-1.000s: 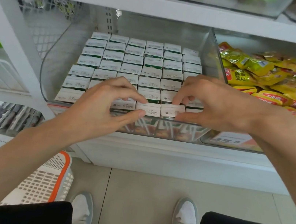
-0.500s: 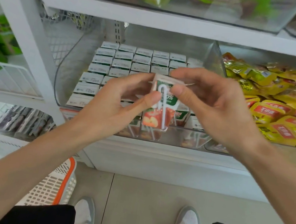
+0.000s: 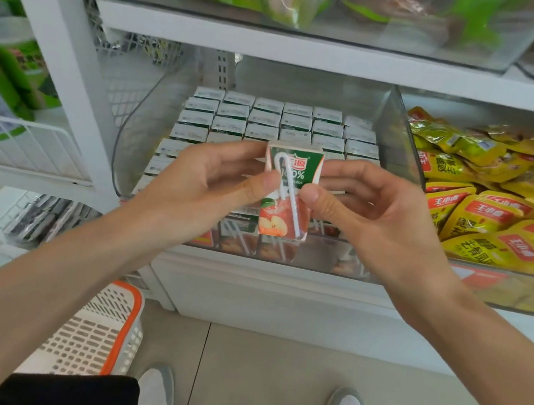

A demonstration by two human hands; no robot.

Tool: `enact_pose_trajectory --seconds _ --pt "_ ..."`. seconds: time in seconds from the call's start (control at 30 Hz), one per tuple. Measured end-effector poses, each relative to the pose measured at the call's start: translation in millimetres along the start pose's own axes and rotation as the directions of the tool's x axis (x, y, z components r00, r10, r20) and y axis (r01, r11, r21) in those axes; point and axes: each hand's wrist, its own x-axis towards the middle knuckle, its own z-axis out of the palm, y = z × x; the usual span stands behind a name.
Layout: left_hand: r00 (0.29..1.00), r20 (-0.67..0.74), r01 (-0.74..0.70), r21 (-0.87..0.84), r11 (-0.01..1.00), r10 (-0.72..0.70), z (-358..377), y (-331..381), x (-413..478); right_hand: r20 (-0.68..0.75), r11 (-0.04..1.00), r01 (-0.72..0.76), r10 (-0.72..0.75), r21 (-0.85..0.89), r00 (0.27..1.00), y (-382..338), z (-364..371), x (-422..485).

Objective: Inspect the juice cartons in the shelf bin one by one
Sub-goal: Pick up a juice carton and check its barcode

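Juice cartons (image 3: 264, 120) stand in tight rows, tops up, filling the clear shelf bin (image 3: 135, 148). Right of the bin lie yellow snack packets (image 3: 499, 216). Below the bin and to its left, on the floor, stands a white basket (image 3: 93, 332) with an orange rim.

A second ago both hands were down on the bin's front row; now they are raised before its front rows. The left hand (image 3: 201, 189) and right hand (image 3: 370, 218) each have a grip clamped on one lifted carton (image 3: 298, 167), thumb on the printed face and fingers behind, one hand at each side edge.

Half a second ago that carton leaned slightly with the right fingers across its top; now it is upright, its face toward the camera. A white straw (image 3: 294, 215) runs down that face.
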Motion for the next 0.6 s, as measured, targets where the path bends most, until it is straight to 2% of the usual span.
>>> enact_pose_trajectory --seconds 0.1,0.2,0.3,0.4,0.47,0.6 --pt "0.998 0.057 0.015 0.067 0.998 -0.019 -3.4 0.1 -1.3 -0.018 0.999 -0.027 0.027 0.031 0.999 5.1 1.9 -2.1" --pt "0.999 0.038 0.022 0.105 0.994 -0.027 -6.2 -3.9 -1.2 -0.035 0.998 -0.056 0.057 0.032 0.998 6.5 3.7 -3.4" --pt "0.999 0.016 0.029 0.075 0.997 -0.03 -8.2 -6.6 -1.5 -0.051 0.996 -0.089 0.09 0.023 0.995 6.1 5.0 -3.5" --pt "0.999 0.016 0.039 0.026 0.999 -0.039 -9.9 -7.9 -1.1 -0.032 0.982 -0.141 0.146 0.128 0.989 6.1 7.7 -4.5" --pt "0.996 0.07 0.063 -0.026 0.998 -0.061 -11.0 -9.2 -1.5 0.032 0.958 -0.183 0.181 0.22 0.983 5.2 10.2 -6.0" --pt "0.96 0.26 0.142 -0.13 0.981 -0.104 -8.2 -11.3 -4.9 0.173 0.957 -0.212 0.178 0.199 0.969 -1.0 10.2 -5.0"
